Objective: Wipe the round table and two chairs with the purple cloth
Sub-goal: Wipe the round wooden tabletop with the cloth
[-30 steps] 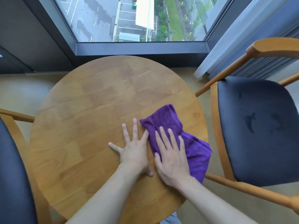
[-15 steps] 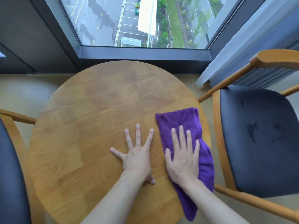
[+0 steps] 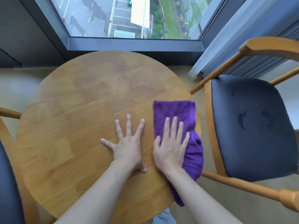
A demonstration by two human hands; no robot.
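Over on the right edge of the round bench [image 3: 90,120] your right hand [image 3: 169,147] presses flat on the purple cloth [image 3: 178,113] — fingers straight, not gripping, with the cloth's near end drooping off the rim. Your left hand [image 3: 127,146] lies splayed on bare wood beside it. Right chair [image 3: 252,126] sits close by — left chair [image 3: 8,183] barely shows.

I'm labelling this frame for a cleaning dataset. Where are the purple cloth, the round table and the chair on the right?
purple cloth [image 3: 174,110]: head view, flat upper part beyond the fingers.
round table [image 3: 90,113]: head view, bare wooden top.
right chair [image 3: 252,126]: head view, dark seat cushion.
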